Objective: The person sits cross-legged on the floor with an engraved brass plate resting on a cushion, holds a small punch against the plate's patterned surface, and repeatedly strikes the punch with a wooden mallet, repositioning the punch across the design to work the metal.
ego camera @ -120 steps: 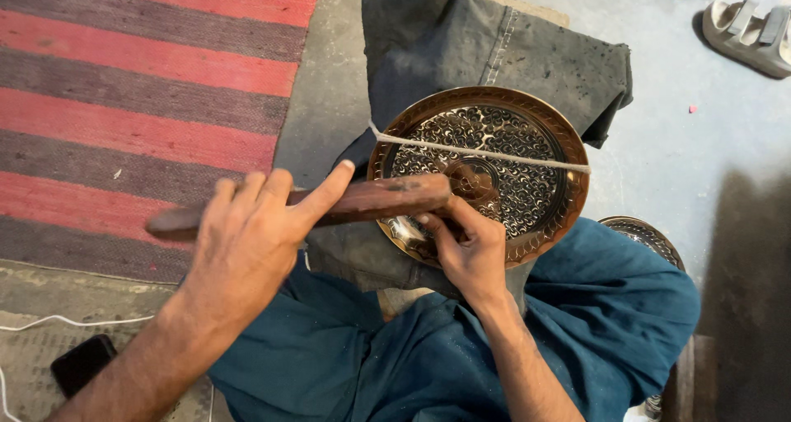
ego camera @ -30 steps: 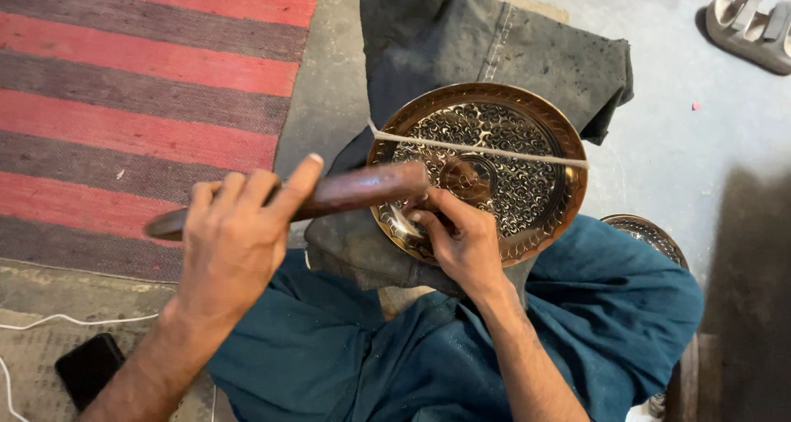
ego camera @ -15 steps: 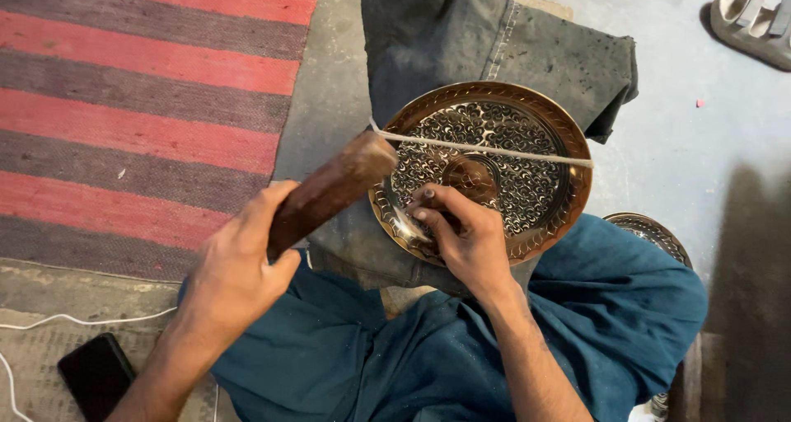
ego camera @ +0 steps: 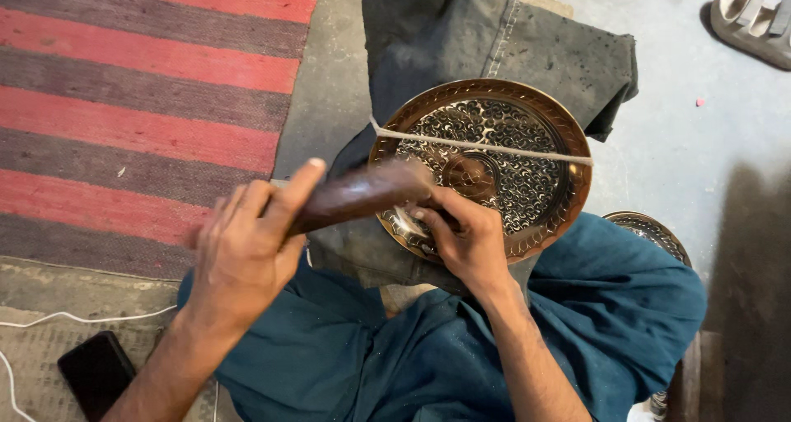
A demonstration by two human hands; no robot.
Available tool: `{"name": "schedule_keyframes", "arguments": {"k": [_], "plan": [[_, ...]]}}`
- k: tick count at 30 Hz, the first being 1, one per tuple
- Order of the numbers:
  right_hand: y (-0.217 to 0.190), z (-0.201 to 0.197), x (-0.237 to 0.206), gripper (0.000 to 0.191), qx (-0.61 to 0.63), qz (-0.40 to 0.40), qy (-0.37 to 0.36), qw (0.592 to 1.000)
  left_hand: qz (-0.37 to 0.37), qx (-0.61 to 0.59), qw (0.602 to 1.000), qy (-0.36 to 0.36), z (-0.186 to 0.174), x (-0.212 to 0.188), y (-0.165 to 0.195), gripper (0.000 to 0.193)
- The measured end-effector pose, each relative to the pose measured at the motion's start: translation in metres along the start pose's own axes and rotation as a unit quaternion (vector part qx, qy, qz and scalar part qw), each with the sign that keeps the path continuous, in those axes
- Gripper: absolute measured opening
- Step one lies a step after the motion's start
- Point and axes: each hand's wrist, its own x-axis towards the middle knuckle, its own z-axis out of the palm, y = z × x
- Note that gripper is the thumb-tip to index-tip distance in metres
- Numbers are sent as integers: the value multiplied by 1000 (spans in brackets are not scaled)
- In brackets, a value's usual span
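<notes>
An engraved round brass plate (ego camera: 527, 109) rests on a grey cloth over my lap, with a pale cord (ego camera: 494, 146) stretched across it. My left hand (ego camera: 247, 249) grips a dark wooden mallet (ego camera: 358, 195), whose blurred head is down near the plate's lower left. My right hand (ego camera: 465, 236) is closed at the plate's near rim around a small tool that its fingers mostly hide.
A red and grey striped rug (ego camera: 140, 100) lies to the left. A black phone (ego camera: 95, 372) and a white cable (ego camera: 74, 319) are at lower left. A second metal plate (ego camera: 651, 232) peeks out by my right knee. Sandals (ego camera: 754, 26) sit at top right.
Half a second ago the mallet was raised and tilted upward; it has now swung back down toward the plate by my right hand. The right hand stays in place.
</notes>
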Motion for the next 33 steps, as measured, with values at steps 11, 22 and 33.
{"name": "schedule_keyframes", "arguments": {"k": [11, 22, 33], "plan": [[-6, -1, -9, 21, 62, 85, 16, 994, -102, -93, 988, -69, 0, -14, -2, 82], [-7, 1, -9, 25, 2, 68, 30, 997, -101, -2, 988, -113, -6, -5, 6, 90], [-5, 2, -12, 26, -14, 54, 49, 997, -20, 32, 995, -93, -12, 10, 17, 90]]}}
